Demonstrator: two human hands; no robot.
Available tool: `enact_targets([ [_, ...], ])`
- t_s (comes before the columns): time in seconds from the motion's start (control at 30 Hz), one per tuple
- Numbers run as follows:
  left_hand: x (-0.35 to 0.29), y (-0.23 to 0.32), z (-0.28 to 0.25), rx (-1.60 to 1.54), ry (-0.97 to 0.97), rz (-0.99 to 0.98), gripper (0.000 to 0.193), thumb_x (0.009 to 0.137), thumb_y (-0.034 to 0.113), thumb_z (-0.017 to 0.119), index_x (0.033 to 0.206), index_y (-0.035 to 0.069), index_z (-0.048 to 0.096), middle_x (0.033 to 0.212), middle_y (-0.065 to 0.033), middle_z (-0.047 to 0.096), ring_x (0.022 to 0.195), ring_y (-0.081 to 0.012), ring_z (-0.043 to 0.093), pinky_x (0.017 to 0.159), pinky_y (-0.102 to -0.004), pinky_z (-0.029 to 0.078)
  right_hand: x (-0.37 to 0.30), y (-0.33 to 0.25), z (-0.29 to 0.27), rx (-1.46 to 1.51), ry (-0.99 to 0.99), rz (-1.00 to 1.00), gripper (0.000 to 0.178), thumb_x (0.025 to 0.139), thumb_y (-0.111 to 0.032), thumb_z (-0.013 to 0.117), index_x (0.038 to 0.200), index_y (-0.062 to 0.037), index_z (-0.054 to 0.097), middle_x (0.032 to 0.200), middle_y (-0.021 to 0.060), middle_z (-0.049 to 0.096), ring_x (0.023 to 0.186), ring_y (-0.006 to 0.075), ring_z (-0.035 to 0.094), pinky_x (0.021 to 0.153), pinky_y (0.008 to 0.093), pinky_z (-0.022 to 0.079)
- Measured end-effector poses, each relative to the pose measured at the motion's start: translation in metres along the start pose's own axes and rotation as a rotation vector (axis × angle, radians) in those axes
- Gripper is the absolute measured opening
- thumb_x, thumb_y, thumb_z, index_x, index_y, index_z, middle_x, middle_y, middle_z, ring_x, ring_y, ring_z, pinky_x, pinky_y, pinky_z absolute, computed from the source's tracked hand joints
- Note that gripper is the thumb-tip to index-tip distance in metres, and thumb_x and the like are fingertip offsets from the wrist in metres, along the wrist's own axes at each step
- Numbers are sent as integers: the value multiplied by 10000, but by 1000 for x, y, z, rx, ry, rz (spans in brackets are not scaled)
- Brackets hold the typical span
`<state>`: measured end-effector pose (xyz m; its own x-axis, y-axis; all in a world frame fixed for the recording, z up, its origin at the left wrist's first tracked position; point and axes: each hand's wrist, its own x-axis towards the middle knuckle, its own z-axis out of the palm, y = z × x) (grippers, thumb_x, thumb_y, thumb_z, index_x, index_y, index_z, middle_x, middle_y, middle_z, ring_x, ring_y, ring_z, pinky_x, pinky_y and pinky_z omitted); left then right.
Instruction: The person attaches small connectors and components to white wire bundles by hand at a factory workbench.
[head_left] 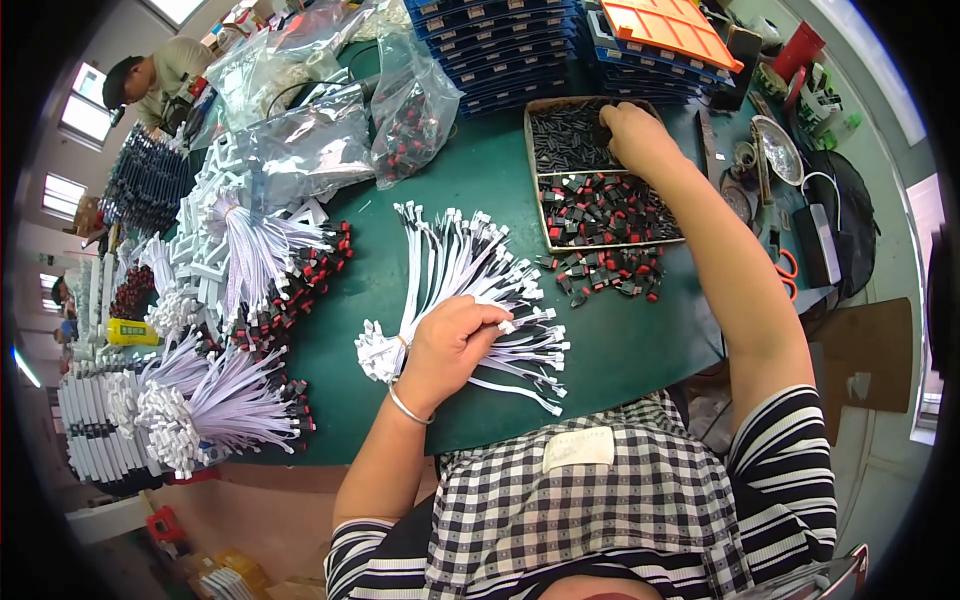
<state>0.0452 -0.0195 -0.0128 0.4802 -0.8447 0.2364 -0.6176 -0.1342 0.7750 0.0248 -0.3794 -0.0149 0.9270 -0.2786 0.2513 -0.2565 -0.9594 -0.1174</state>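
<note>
My left hand point(449, 340) is closed over a fanned bundle of white flat cables point(436, 262). Between its thumb and index finger it pinches the small white connector point(507, 326) at one cable's end. The bundle lies on the green table, tied near its left end, and many of its free ends carry white plugs and short black pieces. My right hand point(638, 138) is in the far compartment of a cardboard box, its curled fingertips down among small black tubular parts point(568, 138). What those fingertips hold is hidden. Black-and-red connectors point(590, 208) fill the box's near compartment.
Loose black-and-red connectors point(610, 272) lie before the box. Finished-looking cable bundles point(215, 395) crowd the left. Plastic bags point(310, 140) and stacked blue trays point(495, 50) stand behind. Orange-handled scissors point(787, 272) and a metal bowl point(778, 150) are at right. Another person point(160, 80) works far left.
</note>
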Motion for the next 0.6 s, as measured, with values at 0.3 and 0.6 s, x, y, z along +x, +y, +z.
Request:
enact_targets([
  [0.3, 1, 7, 10, -227, 51, -297, 125, 823, 44, 673, 925, 3, 612, 756, -29, 637, 640, -55, 568, 572, -197, 444, -11, -1, -8, 112, 128, -2, 125, 752, -31, 626, 872, 5, 639, 958, 203, 594, 891, 370, 605, 789, 417, 492],
  [0.6, 2, 5, 20, 50, 85, -240, 124, 796, 41, 665, 805, 22, 543, 645, 3, 578, 555, -50, 529, 518, -205, 423, -39, -52, -46, 514, 77, 171, 109, 808, -93, 658, 833, 9, 631, 805, 157, 623, 793, 318, 614, 704, 389, 480],
])
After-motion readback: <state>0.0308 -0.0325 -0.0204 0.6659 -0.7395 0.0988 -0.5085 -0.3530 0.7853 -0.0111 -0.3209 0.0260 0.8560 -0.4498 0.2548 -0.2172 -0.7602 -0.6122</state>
